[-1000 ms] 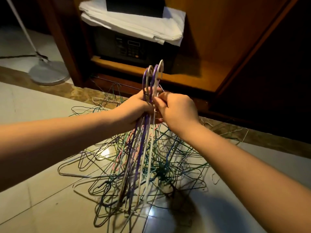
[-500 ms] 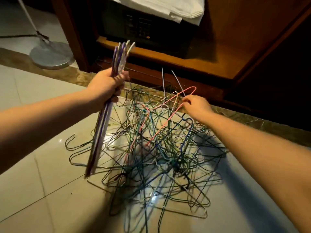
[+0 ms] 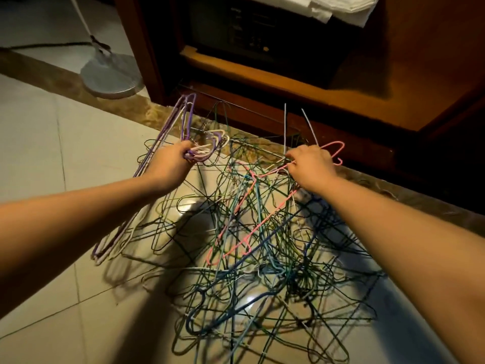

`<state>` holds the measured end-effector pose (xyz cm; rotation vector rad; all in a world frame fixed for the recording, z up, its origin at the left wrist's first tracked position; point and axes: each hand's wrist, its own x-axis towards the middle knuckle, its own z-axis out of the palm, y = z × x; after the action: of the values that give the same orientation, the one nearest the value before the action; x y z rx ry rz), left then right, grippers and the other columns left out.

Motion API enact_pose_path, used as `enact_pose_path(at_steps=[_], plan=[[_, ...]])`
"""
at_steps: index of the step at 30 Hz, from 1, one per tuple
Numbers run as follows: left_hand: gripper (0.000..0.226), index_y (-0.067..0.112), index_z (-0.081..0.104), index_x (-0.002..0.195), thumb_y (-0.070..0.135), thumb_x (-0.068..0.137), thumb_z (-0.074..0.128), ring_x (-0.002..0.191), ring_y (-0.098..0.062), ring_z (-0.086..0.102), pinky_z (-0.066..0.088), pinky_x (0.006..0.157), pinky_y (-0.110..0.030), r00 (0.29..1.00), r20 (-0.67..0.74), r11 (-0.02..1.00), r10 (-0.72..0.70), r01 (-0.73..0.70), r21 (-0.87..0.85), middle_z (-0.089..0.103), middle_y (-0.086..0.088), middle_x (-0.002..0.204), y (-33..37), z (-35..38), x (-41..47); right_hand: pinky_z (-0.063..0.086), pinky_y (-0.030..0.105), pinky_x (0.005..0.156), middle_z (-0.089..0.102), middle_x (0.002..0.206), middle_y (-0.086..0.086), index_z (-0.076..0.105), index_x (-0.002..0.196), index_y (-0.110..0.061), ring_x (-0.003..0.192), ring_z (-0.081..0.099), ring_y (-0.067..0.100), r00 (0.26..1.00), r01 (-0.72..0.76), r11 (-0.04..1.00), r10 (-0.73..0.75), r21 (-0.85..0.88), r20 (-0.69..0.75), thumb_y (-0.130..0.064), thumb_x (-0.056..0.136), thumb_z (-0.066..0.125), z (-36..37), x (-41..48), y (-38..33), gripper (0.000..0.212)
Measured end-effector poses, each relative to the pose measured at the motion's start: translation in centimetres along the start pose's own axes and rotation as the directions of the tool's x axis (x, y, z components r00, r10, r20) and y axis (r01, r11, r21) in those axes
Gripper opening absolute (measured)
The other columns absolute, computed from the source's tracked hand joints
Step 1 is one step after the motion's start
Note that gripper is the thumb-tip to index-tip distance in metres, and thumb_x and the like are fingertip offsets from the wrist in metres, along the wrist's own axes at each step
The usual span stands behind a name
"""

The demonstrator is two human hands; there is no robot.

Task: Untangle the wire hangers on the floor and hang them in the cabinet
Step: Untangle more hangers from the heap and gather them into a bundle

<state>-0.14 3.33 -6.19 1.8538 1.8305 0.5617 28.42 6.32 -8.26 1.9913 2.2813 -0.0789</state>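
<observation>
Nearest, both bare forearms reach forward and down from the lower corners, over a pale tiled floor (image 3: 39,153). Between them lies the tangle (image 3: 262,258) of wire hangers, green, blue and dark ones knotted together on the tiles in front of the cabinet.

Further out, the left hand (image 3: 170,166) is held above the left edge of the heap, knuckles up, wrist straight. Its fingers are clenched round a bundle (image 3: 207,149) of purple and white hangers, gripped just below the hooks. The hooks poke out to the right of the fist; the bodies fan up and then trail back down to the left, ending low near the floor (whether they touch it I cannot tell).

Level with it, the right hand (image 3: 312,166) hovers over the far right of the heap, palm down, fingers curled. It grasps a pink hanger (image 3: 265,218) at the neck: the hook juts out past the knuckles, while the body slants down and left into the tangle, threaded among other wires. Two pale straight wires stand up just beside its fingertips.

Beyond stands the wooden cabinet (image 3: 288,85), with a dark safe (image 3: 249,30) on its low shelf and a folded white cloth (image 3: 341,6) on top. To its left rests a round grey stand base (image 3: 112,74).
</observation>
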Motion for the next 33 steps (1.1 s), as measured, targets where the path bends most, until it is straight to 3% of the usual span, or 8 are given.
enact_pose_path(at_steps=[5,9,13,18,20,22,27,33], plan=[[0.015,0.005,0.059,0.100,0.008,0.090,0.048,0.092,-0.037,0.057,0.041,0.072,-0.038,1.000,-0.022,0.996,-0.008,0.010,0.083,0.064,-0.021,0.097,0.5,1.3,0.3,0.028,0.041,0.102,0.048,0.133,0.007,0.051,0.127,-0.022,0.124,0.040,0.028,0.905,-0.309,0.929,0.353,0.205,-0.238,-0.021,0.093,0.044,-0.1,0.9,4.9,0.035],[0.009,0.014,0.049,0.085,0.006,0.089,0.046,0.082,-0.036,0.056,0.033,0.061,-0.034,0.998,0.036,0.987,0.044,-0.050,0.154,0.063,-0.019,0.090,2.3,3.3,1.6,0.029,0.040,0.103,0.043,0.139,0.013,0.047,0.130,-0.015,0.128,0.037,0.032,0.720,-0.561,0.639,0.690,0.525,-0.070,-0.011,0.095,0.041,3.2,0.5,9.5,0.035],[0.014,0.009,0.056,0.100,0.012,0.092,0.045,0.088,-0.038,0.059,0.036,0.063,-0.033,0.994,0.096,0.977,0.043,-0.062,0.203,0.065,-0.021,0.095,4.0,6.5,3.0,0.042,0.036,0.091,0.056,0.125,0.020,0.053,0.127,-0.006,0.112,0.053,0.035,0.792,-0.603,0.611,0.536,0.513,0.292,-0.015,0.095,0.049,7.5,0.5,10.5,0.033],[0.026,0.017,0.058,0.116,0.017,0.091,0.050,0.097,-0.035,0.060,0.047,0.076,-0.035,0.992,0.114,0.989,-0.059,0.043,0.139,0.065,-0.019,0.108,4.2,9.7,3.6,0.048,0.029,0.083,0.062,0.096,0.014,0.064,0.104,-0.007,0.089,0.059,0.023,0.780,-0.610,0.409,0.463,0.679,0.421,-0.010,0.091,0.052,10.1,2.5,11.7,0.018],[0.029,0.018,0.058,0.119,0.017,0.091,0.051,0.100,-0.033,0.060,0.046,0.078,-0.034,0.991,0.117,0.988,-0.062,0.044,0.147,0.065,-0.017,0.112,3.9,10.4,3.6,0.044,0.017,0.056,0.050,0.073,0.009,0.055,0.074,-0.006,0.055,0.055,0.011,0.755,-0.580,0.181,0.485,0.794,0.441,0.000,0.092,0.041,9.2,2.9,11.7,0.024],[0.032,0.021,0.057,0.122,0.015,0.091,0.050,0.099,-0.031,0.061,0.045,0.076,-0.032,0.989,0.125,0.985,-0.075,0.054,0.165,0.065,-0.016,0.113,3.5,10.8,3.7,0.033,0.013,0.036,0.042,0.063,0.007,0.042,0.060,-0.009,0.034,0.044,0.003,0.722,-0.546,0.166,0.590,0.821,0.361,0.011,0.088,0.030,9.6,3.1,12.0,0.036],[0.036,0.020,0.058,0.121,0.006,0.088,0.052,0.079,-0.022,0.058,0.038,0.063,-0.026,0.982,0.164,0.979,-0.090,0.057,0.198,0.067,-0.014,0.105,3.2,11.8,3.3,0.037,0.029,0.062,0.056,0.066,-0.009,0.052,0.056,-0.022,0.065,0.048,0.018,0.741,-0.476,0.200,0.615,0.856,0.269,-0.003,0.080,0.042,10.8,2.3,12.7,0.032],[0.037,0.020,0.057,0.120,0.016,0.084,0.063,0.089,-0.028,0.063,0.039,0.065,-0.024,0.970,0.202,0.968,-0.137,0.088,0.234,0.068,-0.014,0.105,2.4,12.8,3.4,0.032,0.020,0.051,0.055,0.076,0.000,0.047,0.063,-0.023,0.059,0.041,0.008,0.777,-0.366,0.243,0.612,0.898,0.151,-0.004,0.091,0.040,9.6,1.2,12.2,0.035]])
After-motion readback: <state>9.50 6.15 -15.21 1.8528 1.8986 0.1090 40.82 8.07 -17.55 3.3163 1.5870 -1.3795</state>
